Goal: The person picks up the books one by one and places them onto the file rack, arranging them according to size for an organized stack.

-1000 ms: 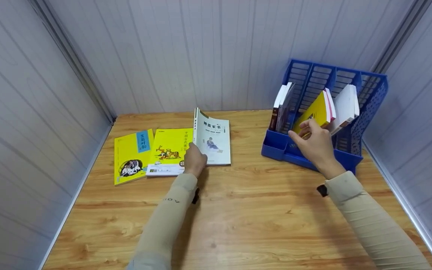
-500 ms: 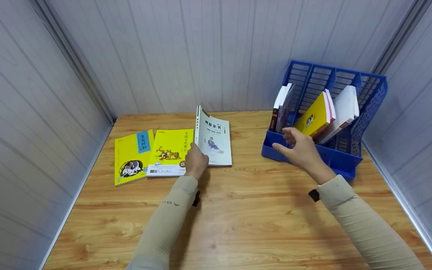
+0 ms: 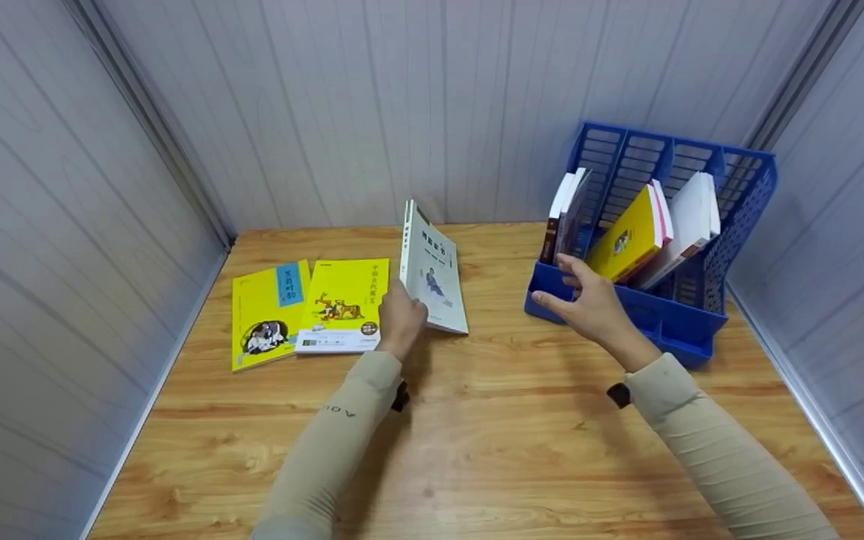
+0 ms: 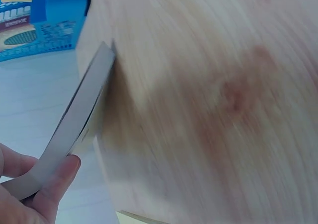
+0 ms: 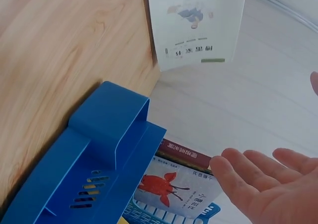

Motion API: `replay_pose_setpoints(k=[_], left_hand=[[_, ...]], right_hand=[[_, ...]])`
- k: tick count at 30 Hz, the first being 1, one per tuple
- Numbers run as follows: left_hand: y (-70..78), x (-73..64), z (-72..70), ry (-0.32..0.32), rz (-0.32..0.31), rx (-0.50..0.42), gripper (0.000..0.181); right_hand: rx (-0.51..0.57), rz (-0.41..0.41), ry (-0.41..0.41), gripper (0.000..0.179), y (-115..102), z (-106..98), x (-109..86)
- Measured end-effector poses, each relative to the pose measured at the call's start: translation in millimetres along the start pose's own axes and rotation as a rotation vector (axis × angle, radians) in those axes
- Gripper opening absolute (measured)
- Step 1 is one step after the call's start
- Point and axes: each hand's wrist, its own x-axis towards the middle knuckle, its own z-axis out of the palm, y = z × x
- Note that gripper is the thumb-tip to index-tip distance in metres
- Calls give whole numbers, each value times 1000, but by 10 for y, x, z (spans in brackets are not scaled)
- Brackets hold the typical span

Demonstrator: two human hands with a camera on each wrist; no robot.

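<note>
My left hand (image 3: 402, 319) grips a pale paperback book (image 3: 436, 274) at its spine side; the book is tilted, spine raised, its far side low at the tabletop. In the left wrist view, thumb and fingers pinch the book (image 4: 82, 107) from both faces. My right hand (image 3: 593, 307), fingers apart and holding nothing, hovers at the front of a blue file organizer (image 3: 552, 289). Inside the organizer stand dark-spined books (image 3: 565, 217), a leaning yellow book (image 3: 627, 236) and white books (image 3: 691, 217). The right wrist view shows a book with a red animal (image 5: 169, 186) near my fingers.
Left of the pale book lie a yellow book with animal pictures (image 3: 346, 296) and a yellow book with a blue label (image 3: 267, 322), their edges meeting. Pale panel walls (image 3: 327, 112) enclose the wooden table (image 3: 477, 450) at the back and sides.
My left hand has raised the pale book's spine side and moved slightly right. My right hand has come away from the yellow book in the organizer, moving left and toward me.
</note>
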Motion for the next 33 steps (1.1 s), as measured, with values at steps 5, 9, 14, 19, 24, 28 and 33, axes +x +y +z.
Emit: replay_pose_setpoints(k=[5,9,14,19,24,28,33], left_hand=[[64,-66,16,24,43,-47,50],[121,-128,37,30,72,-45,46],[178,-224,82,19,138,-14,43],[214,-330,117,18,243,21,41],[239,-435,138,31,377,94,34],[265,-504,152,40,469,116,31],[280,-588,173,69,583,155,31]], right_hand=[[52,27,-11,94,-23,16,-5],[65,36,-17,93,-33,43,-14],[59,27,-16,93,-47,92,-26],[63,15,-22,94,-62,140,-22],[101,16,-33,93,-65,171,-9],[123,21,-41,92,-76,186,5],[165,14,-36,89,-96,217,15]])
